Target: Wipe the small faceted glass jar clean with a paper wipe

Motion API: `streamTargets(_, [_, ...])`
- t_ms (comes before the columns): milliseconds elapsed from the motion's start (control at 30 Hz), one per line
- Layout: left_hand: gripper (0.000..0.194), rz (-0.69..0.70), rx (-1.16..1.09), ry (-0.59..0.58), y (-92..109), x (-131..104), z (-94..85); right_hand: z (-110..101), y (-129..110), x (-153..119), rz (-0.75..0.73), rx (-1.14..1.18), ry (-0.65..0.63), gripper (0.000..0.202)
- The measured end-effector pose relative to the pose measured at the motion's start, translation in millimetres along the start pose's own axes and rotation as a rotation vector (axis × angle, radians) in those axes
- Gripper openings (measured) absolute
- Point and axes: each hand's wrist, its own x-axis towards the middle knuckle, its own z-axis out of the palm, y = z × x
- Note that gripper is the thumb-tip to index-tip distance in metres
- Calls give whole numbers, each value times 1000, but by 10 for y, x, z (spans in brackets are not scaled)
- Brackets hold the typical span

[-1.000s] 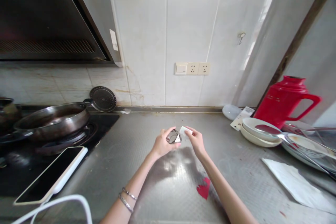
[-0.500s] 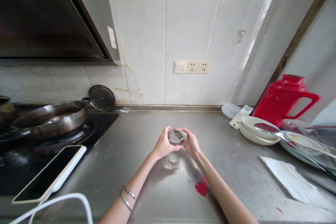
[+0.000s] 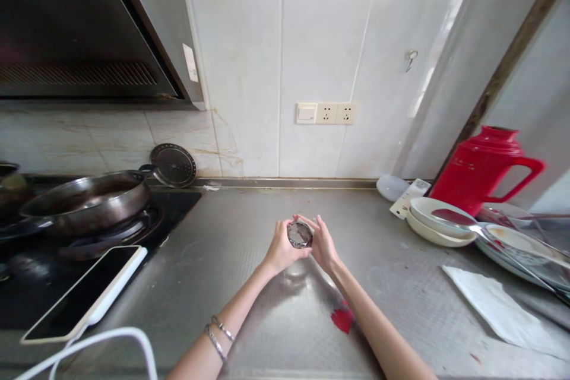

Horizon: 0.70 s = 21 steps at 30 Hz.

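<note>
A small round cup-like object (image 3: 300,235) with a shiny, dark patterned rim is between my hands, above the middle of the steel counter (image 3: 249,219). My left hand (image 3: 282,247) wraps round its left side, thumb along the near edge. On its right side, my right hand (image 3: 323,243) touches it with fingers closed round the far and right edges, the index finger partly raised. Whether the small white piece is still in my right hand is hidden. Two silver bracelets (image 3: 217,337) circle my left wrist.
Left, a steel pan (image 3: 89,205) sits on the black stove (image 3: 178,205), with a phone (image 3: 84,297) and white cable (image 3: 124,335) nearer. Right are a red thermos (image 3: 478,169), stacked bowls (image 3: 439,234), plates (image 3: 521,243) and a white cloth (image 3: 499,306).
The round object is turned slightly and a little to the right. The white piece seen at my right fingers no longer shows, and those fingers have shifted and lifted a little.
</note>
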Motion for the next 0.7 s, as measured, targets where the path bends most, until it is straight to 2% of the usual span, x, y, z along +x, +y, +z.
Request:
streamTargets(133, [69,-80,17,141,-50,-10,57,71,111,-24,-59,-43,61,58])
streamTargets(233, [71,-160,-20,180,-36,-14,66,108,176,-25,-64,-52,120,59])
streamTargets(300, [77,-206,-77,137,-7,-21,63,91,186,-7,-49,-47,133,59])
streamTargets(367, [83,-213,-168,38,13,-28,58,37,162,22,-44,-56,136,58])
streamTargets(500, [87,-112,-320,-171,-19,-23,54,-100,52,75,-55,-85,117,55])
streamTargets(567, [87,-86,-313,-178,-49,-8,49,-134,0,84,-40,-53,96,52])
streamTargets(700, [87,-27,-223,-106,-34,18,15,-92,-47,60,-1,53,82,45])
